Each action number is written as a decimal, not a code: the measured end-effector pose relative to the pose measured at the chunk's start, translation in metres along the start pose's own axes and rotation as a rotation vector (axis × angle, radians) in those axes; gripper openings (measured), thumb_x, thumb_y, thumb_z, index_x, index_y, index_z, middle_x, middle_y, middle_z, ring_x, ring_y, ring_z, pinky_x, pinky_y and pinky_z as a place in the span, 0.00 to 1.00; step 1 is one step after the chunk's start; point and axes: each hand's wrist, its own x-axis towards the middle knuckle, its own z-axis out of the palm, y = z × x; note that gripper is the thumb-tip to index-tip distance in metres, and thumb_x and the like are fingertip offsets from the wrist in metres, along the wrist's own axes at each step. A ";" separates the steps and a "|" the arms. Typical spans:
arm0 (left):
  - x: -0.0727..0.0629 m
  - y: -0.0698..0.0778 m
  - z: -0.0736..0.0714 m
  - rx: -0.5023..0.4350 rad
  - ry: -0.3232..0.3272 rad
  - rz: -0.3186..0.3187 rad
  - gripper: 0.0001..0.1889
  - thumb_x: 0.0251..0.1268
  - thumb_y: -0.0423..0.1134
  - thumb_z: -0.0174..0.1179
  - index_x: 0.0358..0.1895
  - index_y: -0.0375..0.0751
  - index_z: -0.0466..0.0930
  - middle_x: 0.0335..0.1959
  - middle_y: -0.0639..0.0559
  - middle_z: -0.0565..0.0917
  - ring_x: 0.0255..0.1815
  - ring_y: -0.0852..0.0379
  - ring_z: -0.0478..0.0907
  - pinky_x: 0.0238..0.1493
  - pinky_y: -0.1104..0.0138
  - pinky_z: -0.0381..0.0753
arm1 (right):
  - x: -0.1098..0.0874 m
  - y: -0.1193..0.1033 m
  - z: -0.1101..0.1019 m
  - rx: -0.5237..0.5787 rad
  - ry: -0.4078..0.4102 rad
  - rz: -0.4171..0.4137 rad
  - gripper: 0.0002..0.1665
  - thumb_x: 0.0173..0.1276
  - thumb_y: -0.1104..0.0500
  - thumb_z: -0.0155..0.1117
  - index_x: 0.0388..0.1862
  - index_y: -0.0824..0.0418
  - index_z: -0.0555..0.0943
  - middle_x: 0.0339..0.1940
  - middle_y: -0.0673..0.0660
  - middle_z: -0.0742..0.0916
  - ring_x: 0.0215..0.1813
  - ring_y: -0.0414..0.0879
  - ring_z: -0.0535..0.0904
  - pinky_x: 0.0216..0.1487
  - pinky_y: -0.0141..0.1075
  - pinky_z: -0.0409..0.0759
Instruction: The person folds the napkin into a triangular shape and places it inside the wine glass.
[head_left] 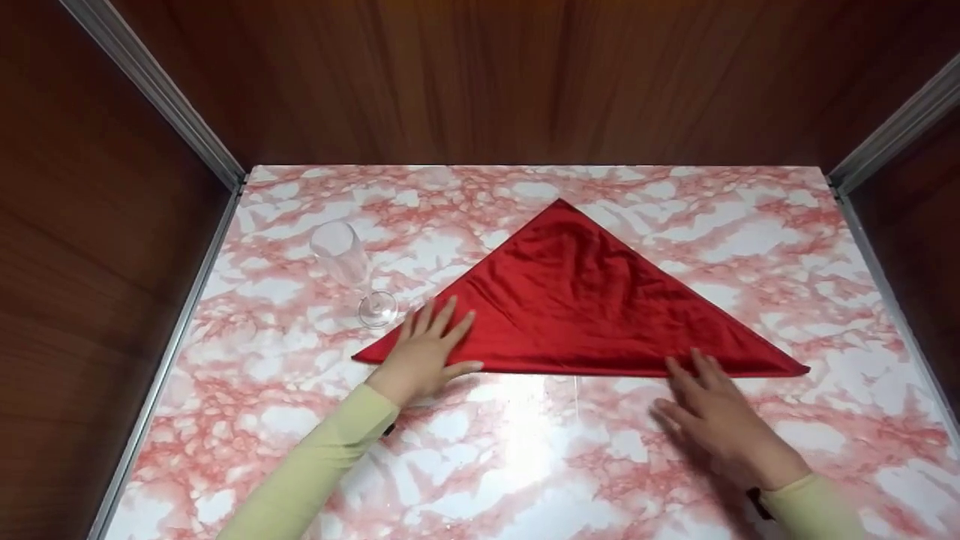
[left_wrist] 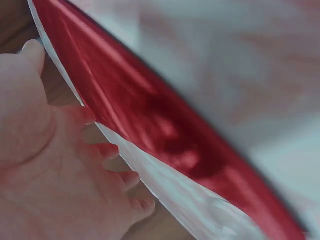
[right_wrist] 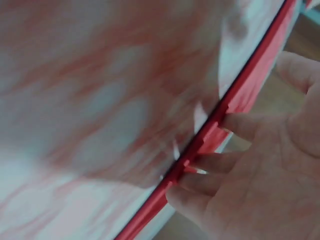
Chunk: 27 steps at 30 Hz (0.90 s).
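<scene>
A red satin cloth (head_left: 570, 300) lies folded into a triangle, its long edge toward me and its peak pointing away. Over its left corner my left hand (head_left: 424, 356) is spread flat, fingers straight and apart. My right hand (head_left: 716, 420) is at the near edge toward the right corner, fingertips overlapping the hem in the head view. In the right wrist view the straight fingers (right_wrist: 200, 192) reach to the red edge. Neither hand grips anything. The cloth has soft wrinkles through its middle and upper part.
A clear champagne flute (head_left: 349, 259) stands on the left, its round foot close to the cloth's left slope and my left fingertips. The tabletop (head_left: 270, 450) has a red and white marble pattern. Brown wood panels (head_left: 480, 82) with metal edging enclose the back and sides.
</scene>
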 end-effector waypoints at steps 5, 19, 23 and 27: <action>0.034 0.015 -0.007 0.055 -0.021 0.100 0.35 0.72 0.63 0.39 0.77 0.58 0.45 0.78 0.48 0.39 0.75 0.38 0.33 0.70 0.43 0.35 | 0.020 -0.030 0.012 -0.041 -0.010 -0.097 0.46 0.68 0.33 0.51 0.76 0.57 0.58 0.76 0.68 0.52 0.74 0.69 0.43 0.65 0.66 0.50; 0.123 0.025 -0.012 0.182 -0.024 0.135 0.30 0.75 0.58 0.38 0.76 0.59 0.49 0.78 0.50 0.43 0.76 0.41 0.37 0.71 0.46 0.39 | 0.077 -0.114 0.054 -0.199 0.020 -0.364 0.36 0.68 0.49 0.60 0.72 0.58 0.65 0.73 0.69 0.60 0.72 0.66 0.53 0.68 0.58 0.56; 0.136 0.026 -0.016 0.210 -0.017 0.136 0.30 0.74 0.59 0.38 0.76 0.61 0.49 0.78 0.50 0.43 0.76 0.42 0.38 0.71 0.45 0.41 | 0.086 -0.135 0.062 -0.244 -0.015 -0.404 0.32 0.71 0.52 0.56 0.73 0.55 0.64 0.74 0.67 0.59 0.73 0.65 0.53 0.67 0.60 0.57; 0.147 0.029 -0.019 0.216 -0.008 0.161 0.30 0.73 0.60 0.39 0.76 0.63 0.50 0.78 0.50 0.44 0.76 0.42 0.38 0.70 0.44 0.43 | 0.097 -0.148 0.064 -0.279 -0.021 -0.387 0.30 0.73 0.55 0.54 0.73 0.51 0.64 0.75 0.65 0.58 0.72 0.68 0.53 0.64 0.63 0.59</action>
